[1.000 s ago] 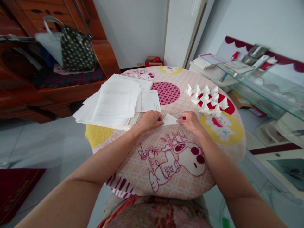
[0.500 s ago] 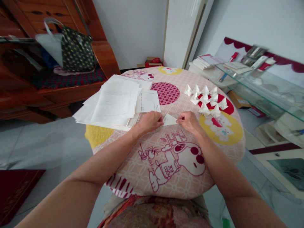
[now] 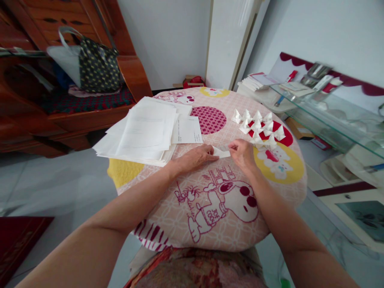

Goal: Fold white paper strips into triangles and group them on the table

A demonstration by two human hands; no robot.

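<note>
A small folded piece of white paper point(image 3: 222, 152) lies on the round table with the pink cartoon cloth point(image 3: 210, 200). My left hand point(image 3: 196, 157) lies flat with its fingers stretched over the paper's left end, pressing it down. My right hand point(image 3: 242, 153) is closed in a pinch on the paper's right end. Several small folded white paper shapes point(image 3: 258, 128) sit in a cluster just beyond my right hand.
A thick pile of white sheets point(image 3: 144, 132) covers the table's left part. A wooden bench with a patterned bag point(image 3: 96, 66) stands at the left. A glass shelf unit point(image 3: 330, 116) with books and small items runs along the right.
My left hand has gone from curled to stretched flat over the paper. My right hand has lifted a little, pinching the right end. The paper looks narrower, folded over.
</note>
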